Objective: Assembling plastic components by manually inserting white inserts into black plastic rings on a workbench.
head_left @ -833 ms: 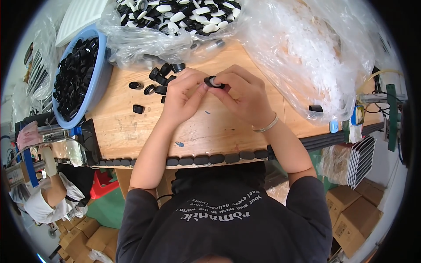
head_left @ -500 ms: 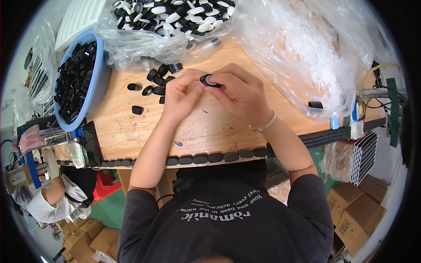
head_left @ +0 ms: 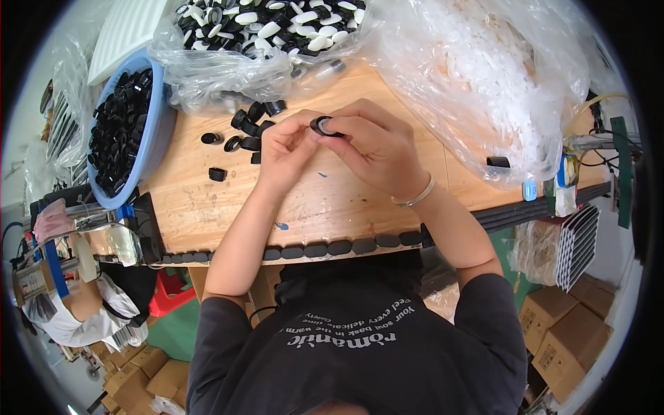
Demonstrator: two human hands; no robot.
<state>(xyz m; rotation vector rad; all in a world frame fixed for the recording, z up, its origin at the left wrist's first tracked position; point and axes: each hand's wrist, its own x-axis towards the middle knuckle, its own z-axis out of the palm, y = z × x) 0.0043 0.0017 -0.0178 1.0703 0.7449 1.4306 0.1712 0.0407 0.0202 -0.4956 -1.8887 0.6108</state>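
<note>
Between the fingertips of both hands, above the middle of the table, is a small black plastic ring (head_left: 318,127), tilted so that its opening shows. My left hand (head_left: 289,146) pinches its left side. Thumb and forefinger of my right hand (head_left: 384,146) close on the other side, with a fingertip at the opening. Left of my left hand lie several loose black rings (head_left: 232,143) of the same kind, some upright and some on their sides. One more black ring (head_left: 217,174) rests apart, nearer to me.
A blue basin (head_left: 153,124) full of black parts stands at the left. Far back, a clear bag (head_left: 228,76) holds black and white pieces. Another plastic bag (head_left: 477,90) with white pieces covers the right side. Dark padding (head_left: 316,250) lines the table's front edge. A co-worker's arm (head_left: 86,301) shows at left.
The black ring has turned a little in my fingers, and its opening faces me more. Both hands stay in nearly the same place.
</note>
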